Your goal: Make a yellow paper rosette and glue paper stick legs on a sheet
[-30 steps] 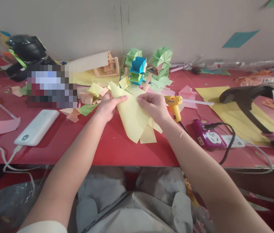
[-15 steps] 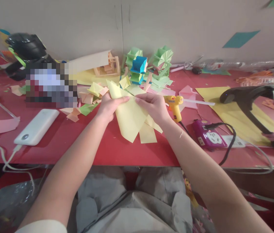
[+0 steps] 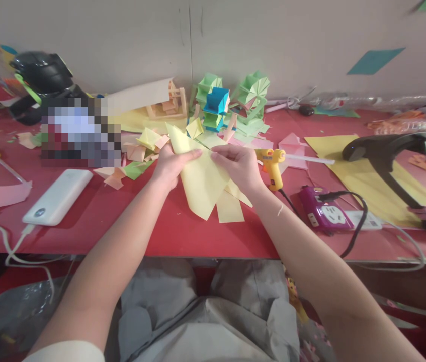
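Left fingers: the left hand (image 3: pixel 168 166) grips the pale yellow sheet (image 3: pixel 205 186) at its 10 o'clock side, thumb flat on top; the other fingers are mostly hidden beneath.
Right fingers: the right hand (image 3: pixel 240 166) has thumb and forefinger narrowed to a pinch on the sheet's edge, toward 1 o'clock.
Sheet: between both hands, just above the red table (image 3: pixel 167 234), bent over, one corner pointing to 11 o'clock and another to 6; the clock is centred here, with 12 toward the wall.
Loose yellow pieces: pale cut paper (image 3: pixel 231 208) lies at 4 to 5 o'clock, partly under the sheet.
Glue gun: a yellow glue gun (image 3: pixel 273 168) lies near 3 o'clock, just beside the right hand, a translucent stick (image 3: pixel 311 159) reaching outward from it.
Socket: a purple power socket (image 3: pixel 324 211) with a black plug, between 3 and 4 o'clock, farther out.
Scraps: paper scraps (image 3: pixel 133 152) in peach, yellow and green at 10 o'clock, near the left hand.
Folded models: a blue-and-green one (image 3: pixel 216 102) at 12 o'clock, green ones (image 3: pixel 254 89) behind it toward 1.
Power bank: a white power bank (image 3: pixel 58 197), cabled, near 9 o'clock.
Wall: a teal paper piece (image 3: pixel 376 61) at 2 o'clock.
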`<state>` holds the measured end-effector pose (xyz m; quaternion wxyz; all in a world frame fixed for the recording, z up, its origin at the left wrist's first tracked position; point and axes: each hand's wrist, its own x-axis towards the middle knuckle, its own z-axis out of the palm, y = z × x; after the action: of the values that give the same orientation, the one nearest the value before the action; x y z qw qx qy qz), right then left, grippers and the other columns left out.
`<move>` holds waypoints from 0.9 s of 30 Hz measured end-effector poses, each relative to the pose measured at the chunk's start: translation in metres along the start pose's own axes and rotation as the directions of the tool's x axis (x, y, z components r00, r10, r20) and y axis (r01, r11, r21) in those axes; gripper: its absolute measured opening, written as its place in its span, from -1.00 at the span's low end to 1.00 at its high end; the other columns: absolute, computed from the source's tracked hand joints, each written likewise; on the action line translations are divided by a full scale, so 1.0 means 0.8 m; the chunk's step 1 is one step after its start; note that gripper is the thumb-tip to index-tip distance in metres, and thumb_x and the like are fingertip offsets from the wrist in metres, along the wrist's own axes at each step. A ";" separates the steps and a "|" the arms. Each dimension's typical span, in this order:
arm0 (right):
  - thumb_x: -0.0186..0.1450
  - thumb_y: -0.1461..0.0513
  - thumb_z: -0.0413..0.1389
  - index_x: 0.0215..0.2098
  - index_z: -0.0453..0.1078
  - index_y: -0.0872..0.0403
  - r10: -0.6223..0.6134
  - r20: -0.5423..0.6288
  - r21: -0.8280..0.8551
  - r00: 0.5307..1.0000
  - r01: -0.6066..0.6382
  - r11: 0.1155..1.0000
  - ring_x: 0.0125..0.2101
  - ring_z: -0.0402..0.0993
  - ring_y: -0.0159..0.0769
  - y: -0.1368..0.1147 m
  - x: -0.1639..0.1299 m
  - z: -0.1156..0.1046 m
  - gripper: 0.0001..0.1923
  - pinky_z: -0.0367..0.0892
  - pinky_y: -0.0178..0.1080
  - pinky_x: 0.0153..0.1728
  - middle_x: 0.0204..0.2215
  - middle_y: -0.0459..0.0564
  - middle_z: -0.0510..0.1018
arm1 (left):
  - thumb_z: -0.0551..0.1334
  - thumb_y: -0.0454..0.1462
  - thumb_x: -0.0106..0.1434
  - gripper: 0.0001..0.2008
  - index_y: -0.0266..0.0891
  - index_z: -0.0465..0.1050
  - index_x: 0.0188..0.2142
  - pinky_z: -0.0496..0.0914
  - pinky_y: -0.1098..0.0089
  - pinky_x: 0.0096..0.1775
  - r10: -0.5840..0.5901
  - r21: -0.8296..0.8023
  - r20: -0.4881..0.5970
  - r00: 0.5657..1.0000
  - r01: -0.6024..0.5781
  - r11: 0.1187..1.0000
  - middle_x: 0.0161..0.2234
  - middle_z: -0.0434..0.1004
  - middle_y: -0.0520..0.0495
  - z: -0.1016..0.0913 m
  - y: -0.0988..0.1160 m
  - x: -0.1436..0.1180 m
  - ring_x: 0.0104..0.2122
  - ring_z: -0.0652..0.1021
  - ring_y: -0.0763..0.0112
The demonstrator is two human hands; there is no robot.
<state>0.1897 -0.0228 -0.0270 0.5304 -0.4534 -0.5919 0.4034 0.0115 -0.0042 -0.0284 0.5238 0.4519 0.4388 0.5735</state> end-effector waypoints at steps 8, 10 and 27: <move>0.14 0.09 0.31 -0.28 0.61 0.08 -0.021 -0.011 -0.009 1.000 0.021 1.000 -0.29 0.59 -0.21 0.000 0.001 0.000 -0.75 0.48 -0.16 -0.22 -0.34 0.02 0.67 | 0.55 -0.23 -0.16 -0.54 -0.24 0.49 -0.25 0.55 0.12 -0.09 -0.001 -0.003 -0.003 1.000 0.001 1.000 -0.21 0.64 -0.13 0.001 0.002 -0.001 -0.16 0.64 0.08; 0.14 0.10 0.31 -0.29 0.61 0.08 -0.025 -0.021 0.000 0.999 0.025 1.000 -0.30 0.59 -0.22 0.000 0.001 0.001 -0.76 0.47 -0.17 -0.23 -0.35 0.01 0.67 | 0.55 -0.23 -0.16 -0.54 -0.25 0.49 -0.26 0.55 0.13 -0.09 -0.002 -0.006 -0.003 1.000 0.002 1.000 -0.21 0.64 -0.13 0.001 0.003 0.000 -0.17 0.64 0.08; 0.14 0.09 0.31 -0.30 0.61 0.07 -0.013 -0.023 -0.012 1.000 0.013 1.000 -0.30 0.59 -0.21 -0.001 0.001 0.000 -0.76 0.47 -0.16 -0.25 -0.36 0.00 0.67 | 0.54 -0.24 -0.15 -0.56 -0.24 0.49 -0.26 0.54 0.10 -0.06 0.006 -0.022 0.009 1.000 -0.006 1.000 -0.22 0.64 -0.12 0.003 0.003 -0.002 -0.17 0.64 0.09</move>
<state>0.1895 -0.0225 -0.0263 0.5369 -0.4573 -0.5911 0.3914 0.0131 -0.0055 -0.0255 0.5291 0.4501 0.4288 0.5776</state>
